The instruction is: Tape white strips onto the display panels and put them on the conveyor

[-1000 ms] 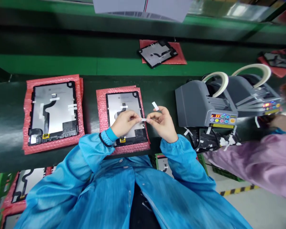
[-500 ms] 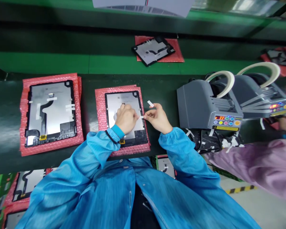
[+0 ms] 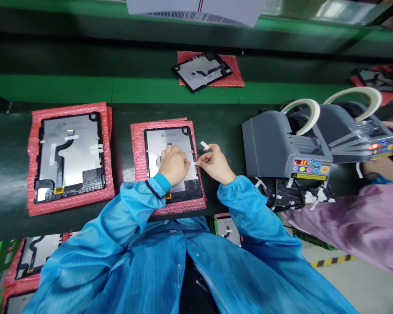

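Note:
In front of me a tablet screen panel (image 3: 155, 136), silver-backed with a black frame, lies on pink bubble wrap (image 3: 138, 150). My left hand (image 3: 174, 165) rests over its middle, fingers closed, fingertips at one end of a short strip of white tape (image 3: 194, 163). At the panel's right edge my right hand (image 3: 217, 165) pinches the other end of that strip between thumb and finger. A second piece of white tape (image 3: 204, 145) sticks up from a finger of my right hand. My left hand hides much of the panel's centre.
Another panel (image 3: 80, 150) on pink wrap lies to the left. Two grey tape dispensers (image 3: 268, 144) (image 3: 347, 131) stand on the right, beside a co-worker's purple sleeve (image 3: 353, 222). A further panel (image 3: 201, 72) rests on the green shelf (image 3: 134, 89) behind.
My hands stay almost in place, both still at the tape strip. The view has shifted slightly. On the right, the co-worker's hand and sleeve have moved near the farther dispenser.

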`<control>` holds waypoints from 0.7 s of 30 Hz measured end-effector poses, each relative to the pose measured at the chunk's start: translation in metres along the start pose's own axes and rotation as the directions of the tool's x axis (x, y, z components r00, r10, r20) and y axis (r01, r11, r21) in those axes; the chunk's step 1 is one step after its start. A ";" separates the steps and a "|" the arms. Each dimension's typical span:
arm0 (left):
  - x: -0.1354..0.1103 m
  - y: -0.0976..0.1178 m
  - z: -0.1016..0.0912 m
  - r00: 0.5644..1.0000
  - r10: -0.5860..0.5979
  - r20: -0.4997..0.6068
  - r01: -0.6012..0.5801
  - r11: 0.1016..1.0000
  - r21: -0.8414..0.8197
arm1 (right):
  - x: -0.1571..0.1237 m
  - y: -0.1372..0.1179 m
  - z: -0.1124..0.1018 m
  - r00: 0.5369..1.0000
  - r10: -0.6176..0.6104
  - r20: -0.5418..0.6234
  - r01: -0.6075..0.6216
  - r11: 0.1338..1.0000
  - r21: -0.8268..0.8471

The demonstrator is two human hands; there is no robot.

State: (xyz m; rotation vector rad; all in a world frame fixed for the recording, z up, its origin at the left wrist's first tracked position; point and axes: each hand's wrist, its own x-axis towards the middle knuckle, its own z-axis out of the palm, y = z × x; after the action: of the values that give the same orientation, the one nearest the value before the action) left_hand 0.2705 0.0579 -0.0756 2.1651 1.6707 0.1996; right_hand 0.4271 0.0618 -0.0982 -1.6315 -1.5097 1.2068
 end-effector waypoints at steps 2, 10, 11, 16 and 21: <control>0.001 -0.001 0.001 1.000 -0.016 -0.027 0.016 1.000 -0.010 | 0.002 0.004 -0.003 1.000 -0.024 -0.016 0.022 0.996 -0.085; 0.011 -0.023 -0.010 0.987 -0.004 -0.163 -0.041 0.963 -0.267 | 0.002 0.004 -0.029 0.972 -0.180 0.151 0.189 0.981 -0.043; 0.012 -0.024 -0.013 0.986 0.047 -0.158 -0.093 0.950 -0.297 | -0.001 -0.001 -0.029 0.958 -0.213 0.191 0.223 0.974 -0.030; 0.014 -0.019 -0.020 0.981 0.165 -0.099 -0.188 0.933 -0.307 | -0.009 -0.020 -0.026 0.907 -0.299 0.295 0.338 0.937 -0.088; 0.016 -0.020 -0.016 0.994 0.106 -0.024 -0.109 0.946 -0.306 | -0.007 -0.019 -0.028 0.944 -0.251 0.214 0.294 0.934 -0.201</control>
State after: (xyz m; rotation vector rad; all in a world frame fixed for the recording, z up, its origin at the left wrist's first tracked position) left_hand 0.2512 0.0812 -0.0710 2.0202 1.4172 0.4670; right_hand 0.4449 0.0621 -0.0680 -1.4162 -1.9859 1.0831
